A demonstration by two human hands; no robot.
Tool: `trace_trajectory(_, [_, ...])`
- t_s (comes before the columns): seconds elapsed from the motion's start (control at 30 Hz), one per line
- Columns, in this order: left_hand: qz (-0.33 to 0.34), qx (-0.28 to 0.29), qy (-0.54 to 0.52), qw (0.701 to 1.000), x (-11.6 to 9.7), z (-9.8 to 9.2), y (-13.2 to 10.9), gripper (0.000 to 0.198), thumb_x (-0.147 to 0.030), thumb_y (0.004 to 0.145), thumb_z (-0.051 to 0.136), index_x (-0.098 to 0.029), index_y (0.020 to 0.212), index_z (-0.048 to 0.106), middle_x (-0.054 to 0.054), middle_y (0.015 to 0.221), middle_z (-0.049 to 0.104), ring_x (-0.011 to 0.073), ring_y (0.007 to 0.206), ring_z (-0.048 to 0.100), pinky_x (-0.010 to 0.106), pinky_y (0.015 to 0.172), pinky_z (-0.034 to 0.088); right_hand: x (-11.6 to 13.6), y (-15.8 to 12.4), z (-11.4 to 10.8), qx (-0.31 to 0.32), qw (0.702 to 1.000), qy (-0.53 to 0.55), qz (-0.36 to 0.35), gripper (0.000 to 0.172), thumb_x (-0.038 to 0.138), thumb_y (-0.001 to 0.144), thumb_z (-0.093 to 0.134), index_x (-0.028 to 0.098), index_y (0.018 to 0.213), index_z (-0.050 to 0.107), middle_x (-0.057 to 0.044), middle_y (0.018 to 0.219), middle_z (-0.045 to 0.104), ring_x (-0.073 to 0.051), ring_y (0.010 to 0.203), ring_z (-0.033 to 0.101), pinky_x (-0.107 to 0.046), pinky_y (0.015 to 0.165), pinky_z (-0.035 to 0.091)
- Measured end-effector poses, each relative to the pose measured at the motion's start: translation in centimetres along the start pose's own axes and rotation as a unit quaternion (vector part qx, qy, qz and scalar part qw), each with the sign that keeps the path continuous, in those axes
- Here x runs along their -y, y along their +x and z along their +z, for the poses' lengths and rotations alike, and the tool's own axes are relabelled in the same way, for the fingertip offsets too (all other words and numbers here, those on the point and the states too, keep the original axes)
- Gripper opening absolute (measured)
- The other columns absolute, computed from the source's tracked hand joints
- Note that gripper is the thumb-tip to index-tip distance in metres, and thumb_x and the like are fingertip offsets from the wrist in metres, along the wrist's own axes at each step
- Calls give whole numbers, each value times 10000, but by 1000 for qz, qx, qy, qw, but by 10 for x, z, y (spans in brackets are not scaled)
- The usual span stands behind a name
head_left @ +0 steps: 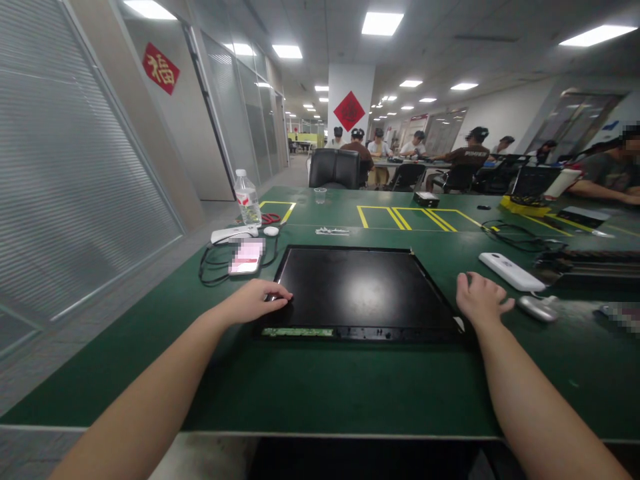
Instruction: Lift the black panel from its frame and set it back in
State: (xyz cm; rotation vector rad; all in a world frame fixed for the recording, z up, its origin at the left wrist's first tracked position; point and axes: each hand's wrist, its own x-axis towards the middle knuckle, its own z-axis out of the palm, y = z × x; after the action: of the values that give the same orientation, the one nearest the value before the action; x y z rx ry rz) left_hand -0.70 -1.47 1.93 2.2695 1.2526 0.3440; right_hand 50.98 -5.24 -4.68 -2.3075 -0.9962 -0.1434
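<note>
A black flat screen panel (357, 287) lies face up in a dark frame on the green table. Along its near edge runs a green circuit board strip (299, 332). At the panel's left edge is my left hand (253, 300), its thumb and fingers closed over the rim there. My right hand (483, 299) hovers beside the panel's right edge, fingers apart and slightly bent, with nothing in it. A small pale piece (459, 325) shows at the near right corner of the frame.
Left of the panel lie a phone (247, 257), a white device (233, 234) with black cable, and red-handled scissors (271, 218) near a water bottle (247, 199). To the right are a white power bank (511, 271), a silver mouse-like object (538, 308) and a long black part (595, 265). People sit farther back.
</note>
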Motion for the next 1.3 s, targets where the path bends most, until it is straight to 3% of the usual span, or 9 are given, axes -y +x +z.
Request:
trace_trajectory(0.13, [10,-13,-8,1000,3,1,1,434,-578,863,596,-238,1038,802,56,1099,808,278,1024,729,376,949,542,-6,17,-8,0,968,242,67,716,589,935,176,150,1332,579,-229,1271,635,-370,1241,554,-597,1075,404])
trace_trajectory(0.27, [7,-39,-31,999,7,5,4,421,-578,860,606,-222,999,783,62,1029,807,266,976,733,381,927,556,-6,21,-12,162,881,445,-3,816,587,912,-71,224,1439,436,-230,1375,589,-305,1145,643,-541,947,521])
trace_trajectory(0.53, [-41,-166,-41,984,20,9,11,448,-587,820,607,-191,977,746,111,1059,770,285,948,725,416,874,588,10,7,-18,241,829,504,23,723,605,934,15,237,1289,527,-228,1282,652,-330,1147,650,-565,947,505])
trace_trajectory(0.6, [-55,-172,-8,983,24,9,12,433,-558,817,603,-188,996,739,122,1082,763,300,983,718,423,885,581,10,8,-12,212,838,500,51,634,587,955,93,233,1212,552,-201,1185,695,-320,1121,655,-536,954,502])
trace_trajectory(0.67, [-74,-177,27,981,27,10,13,445,-525,816,601,-181,1070,722,137,1131,749,312,1010,710,434,908,570,7,9,-2,149,883,443,46,566,556,970,160,219,1158,574,-174,1129,706,-299,1132,638,-502,991,481])
trace_trajectory(0.8, [-117,-176,93,973,32,15,15,549,-497,838,594,-168,1275,638,176,1284,687,336,1142,663,452,983,530,-2,9,16,57,970,217,-95,510,494,975,231,222,1098,646,-133,1158,695,-287,1208,575,-500,1122,359])
trace_trajectory(0.9, [-177,-166,172,955,30,19,16,572,-525,886,536,-164,1323,608,213,1366,623,396,1301,556,518,1038,475,-4,6,21,61,980,103,-156,522,440,980,234,210,1152,670,-154,1216,674,-304,1239,543,-538,1128,343])
trace_trajectory(1.0, [-224,-131,211,942,24,21,17,480,-514,935,459,-197,1242,646,203,1358,612,405,1306,532,539,1028,459,0,0,19,54,989,15,-134,514,469,984,277,226,1201,675,-171,1293,636,-347,1266,493,-654,1116,310])
trace_trajectory(1.3, [-227,-100,230,941,19,19,17,363,-481,949,425,-220,974,676,173,1265,620,375,1234,556,503,985,474,5,-11,14,26,994,-78,-70,590,486,1001,244,164,1331,613,-228,1409,547,-394,1370,382,-793,1110,146])
